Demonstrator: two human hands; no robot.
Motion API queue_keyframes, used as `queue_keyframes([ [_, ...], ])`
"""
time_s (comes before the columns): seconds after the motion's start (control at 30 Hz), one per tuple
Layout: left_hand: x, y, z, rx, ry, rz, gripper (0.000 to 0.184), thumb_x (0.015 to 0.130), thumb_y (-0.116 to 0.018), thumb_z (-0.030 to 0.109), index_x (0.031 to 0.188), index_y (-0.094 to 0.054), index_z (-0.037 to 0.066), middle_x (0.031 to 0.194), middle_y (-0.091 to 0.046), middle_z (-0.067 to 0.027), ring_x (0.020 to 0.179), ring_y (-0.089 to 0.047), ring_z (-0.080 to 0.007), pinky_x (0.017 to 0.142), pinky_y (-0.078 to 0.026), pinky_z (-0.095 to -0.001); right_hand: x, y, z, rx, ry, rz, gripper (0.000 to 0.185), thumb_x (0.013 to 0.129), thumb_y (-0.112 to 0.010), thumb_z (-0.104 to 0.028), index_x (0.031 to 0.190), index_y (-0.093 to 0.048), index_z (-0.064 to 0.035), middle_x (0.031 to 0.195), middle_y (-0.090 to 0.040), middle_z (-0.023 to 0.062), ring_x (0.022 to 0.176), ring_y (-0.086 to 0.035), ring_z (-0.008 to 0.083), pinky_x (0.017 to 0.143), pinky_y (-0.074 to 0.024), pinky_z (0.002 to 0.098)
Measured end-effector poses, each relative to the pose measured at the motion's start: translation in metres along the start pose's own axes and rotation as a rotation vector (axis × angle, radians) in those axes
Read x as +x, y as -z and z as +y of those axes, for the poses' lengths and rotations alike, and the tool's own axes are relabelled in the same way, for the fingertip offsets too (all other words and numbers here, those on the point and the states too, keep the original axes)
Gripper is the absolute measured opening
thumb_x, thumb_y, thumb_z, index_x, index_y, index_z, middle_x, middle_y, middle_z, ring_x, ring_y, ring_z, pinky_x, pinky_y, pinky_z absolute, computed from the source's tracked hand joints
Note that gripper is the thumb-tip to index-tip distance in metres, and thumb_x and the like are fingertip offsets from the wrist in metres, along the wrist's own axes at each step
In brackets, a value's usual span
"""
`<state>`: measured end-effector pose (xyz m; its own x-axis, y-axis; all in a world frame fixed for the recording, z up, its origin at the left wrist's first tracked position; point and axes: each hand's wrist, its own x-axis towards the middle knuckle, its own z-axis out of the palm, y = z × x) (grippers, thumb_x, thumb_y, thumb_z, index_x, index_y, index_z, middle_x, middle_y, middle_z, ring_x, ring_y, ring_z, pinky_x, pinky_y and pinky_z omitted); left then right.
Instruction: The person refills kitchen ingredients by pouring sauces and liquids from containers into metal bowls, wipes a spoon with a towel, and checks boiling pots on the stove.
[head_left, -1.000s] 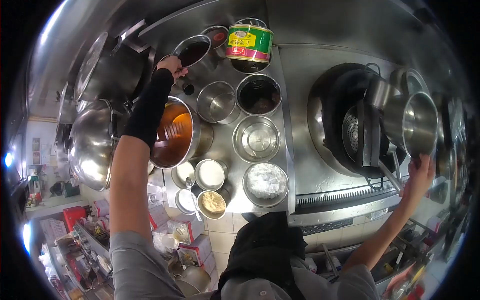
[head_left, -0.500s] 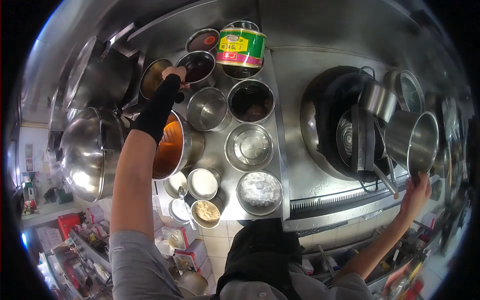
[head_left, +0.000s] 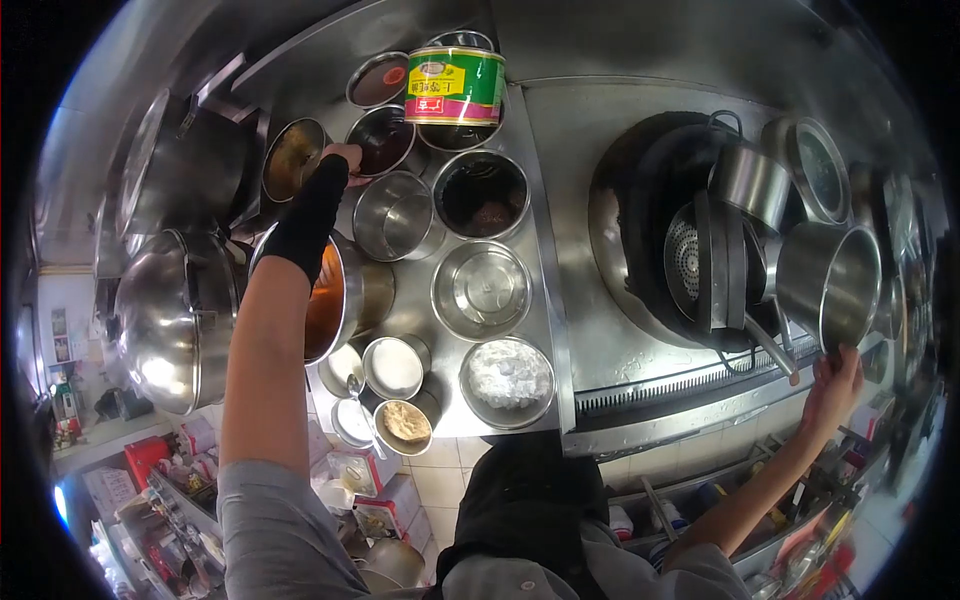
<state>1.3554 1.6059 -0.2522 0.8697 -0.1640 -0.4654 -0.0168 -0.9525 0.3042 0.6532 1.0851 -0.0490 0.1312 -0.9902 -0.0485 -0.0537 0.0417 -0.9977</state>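
Left hand (head_left: pixel 345 160) is out at the far side, fingers curled, sitting between the brown pan (head_left: pixel 291 160) and the pot of dark liquid (head_left: pixel 416 160); can't tell whether it grips a rim or just rests there. Right hand (head_left: pixel 835 390) has its fingers closed on the near edge of the steel pot (head_left: pixel 805 275), which is tipped over, beside the wok (head_left: pixel 608 235) and near the small pot (head_left: pixel 752 185). Main risk looks like the reach: arms spread wide, so attention is split. The black sleeve (head_left: pixel 315 215) passes over the big pot of orange liquid (head_left: pixel 374 295), so a dropped elbow could dunk the cloth or nudge the pot. The left fingers are close to the dark liquid; a knock on that rim could slop it onto the table (head_left: pixel 445 350). The green can (head_left: pixel 455 85) sits over another pot of dark liquid just past there, and a sideways bump could topple it. On the right, the hold seems to be at the rim only, so the steel pot could twist and slip, or catch the small pot or the strainer (head_left: pixel 684 260) piled over the wok. The spoon (head_left: pixel 366 415) leaning on the small cups could be flicked off by an elbow.
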Motion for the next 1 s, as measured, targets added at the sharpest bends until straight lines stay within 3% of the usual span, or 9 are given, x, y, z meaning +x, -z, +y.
queue_keyframes([
  [0.07, 0.01, 0.011, -0.001, 0.96, -0.431, 0.063, 0.03, 0.085, -0.054, 0.023, 0.09, -0.069, -0.003, 0.098, -0.069, -0.0278, 0.079, -0.071, -0.0382, 0.067, -0.063, -0.0431, 0.002, 0.001, 0.003, 0.015, -0.008, -0.009, 0.008, 0.09, -0.063, -0.013, 0.087, -0.058, -0.0072, 0.076, -0.056, -0.0009, 0.054, -0.045, 0.0053, 0.049, -0.0331, 0.0196],
  [0.13, -0.006, 0.024, 0.012, 0.477, -0.22, 0.188, 0.029, 0.086, -0.057, 0.024, 0.088, -0.07, -0.002, 0.1, -0.07, -0.0262, 0.081, -0.072, -0.0384, 0.068, -0.061, -0.0428, 0.011, 0.015, 0.009, 0.051, -0.02, -0.099, 0.009, 0.09, -0.063, -0.013, 0.086, -0.057, -0.0077, 0.076, -0.056, -0.0008, 0.054, -0.045, 0.0052, 0.048, -0.0319, 0.0198],
  [0.27, -0.154, 0.074, 0.101, 1.178, -0.571, 0.277, 0.019, 0.08, -0.07, 0.023, 0.078, -0.07, 0.004, 0.102, -0.071, -0.0237, 0.087, -0.071, -0.0371, 0.074, -0.056, -0.0435, 0.005, 0.031, 0.01, 0.029, -0.036, 0.078, 0.01, 0.09, -0.063, -0.014, 0.091, -0.062, -0.0047, 0.078, -0.057, 0.0003, 0.062, -0.053, 0.0087, 0.056, -0.0442, 0.0203],
  [0.37, -0.207, 0.053, 0.079, 0.052, -0.682, 0.529, 0.067, 0.087, -0.062, 0.01, 0.147, -0.037, -0.004, 0.143, -0.049, -0.0213, 0.123, -0.055, -0.0248, 0.099, -0.047, -0.0349, -0.012, 0.056, 0.01, -0.011, 0.061, 0.114, 0.018, 0.091, -0.063, -0.019, 0.096, -0.064, -0.0021, 0.081, -0.059, 0.0009, 0.065, -0.054, 0.0098, 0.06, -0.0484, 0.0233],
  [0.4, -0.324, 0.028, 0.149, -0.718, -0.546, 0.338, 0.061, 0.091, -0.06, 0.01, 0.145, -0.038, -0.005, 0.144, -0.048, -0.0177, 0.121, -0.055, -0.0217, 0.098, -0.047, -0.0335, -0.017, 0.069, 0.011, -0.06, 0.073, 0.135, 0.019, 0.091, -0.063, -0.02, 0.095, -0.064, -0.0011, 0.077, -0.06, 0.0012, 0.063, -0.054, 0.0092, 0.057, -0.0459, 0.0236],
  [0.53, -0.491, -0.065, 0.187, -0.798, -0.691, 0.129, 0.029, 0.089, -0.053, 0.009, 0.115, -0.061, -0.002, 0.128, -0.06, -0.0193, 0.117, -0.058, -0.027, 0.102, -0.047, -0.0416, -0.041, 0.126, 0.011, -0.243, 0.173, 0.119, 0.024, 0.087, -0.061, -0.02, 0.083, -0.064, 0.004, 0.064, -0.059, 0.002, 0.055, -0.05, 0.0082, 0.05, -0.0385, 0.0265],
  [0.67, -0.579, -0.163, 0.187, -0.879, -0.778, -0.066, 0.02, 0.078, -0.042, -0.009, 0.063, -0.042, 0.005, 0.071, -0.059, -0.0081, 0.085, -0.064, -0.0232, 0.092, -0.05, -0.0392, -0.073, 0.196, 0.017, -0.265, 0.235, 0.125, 0.028, 0.085, -0.059, -0.019, 0.075, -0.062, 0.0065, 0.06, -0.057, 0.0049, 0.055, -0.05, 0.0102, 0.049, -0.0388, 0.0304],
  [0.83, -0.667, -0.247, 0.204, -0.92, -0.707, -0.355, 0.027, 0.084, -0.04, 0.002, 0.059, -0.035, 0.01, 0.053, -0.035, -0.0014, 0.05, -0.035, -0.0114, 0.062, -0.046, -0.0281, -0.123, 0.279, 0.035, -0.454, 0.102, 0.054, 0.028, 0.083, -0.061, -0.019, 0.076, -0.06, 0.0083, 0.059, -0.056, 0.0198, 0.054, -0.055, 0.0214, 0.053, -0.0446, 0.0398],
  [1.0, -0.756, -0.336, 0.244, -0.824, -0.487, -0.727, 0.027, 0.099, -0.049, 0.018, 0.11, -0.06, -0.004, 0.101, -0.065, -0.0152, 0.096, -0.066, -0.0258, 0.09, -0.053, -0.0361, -0.164, 0.355, 0.077, -0.343, 0.068, -0.073, 0.029, 0.082, -0.061, -0.018, 0.076, -0.06, 0.0098, 0.063, -0.058, 0.0264, 0.055, -0.062, 0.033, 0.055, -0.0473, 0.0443],
])
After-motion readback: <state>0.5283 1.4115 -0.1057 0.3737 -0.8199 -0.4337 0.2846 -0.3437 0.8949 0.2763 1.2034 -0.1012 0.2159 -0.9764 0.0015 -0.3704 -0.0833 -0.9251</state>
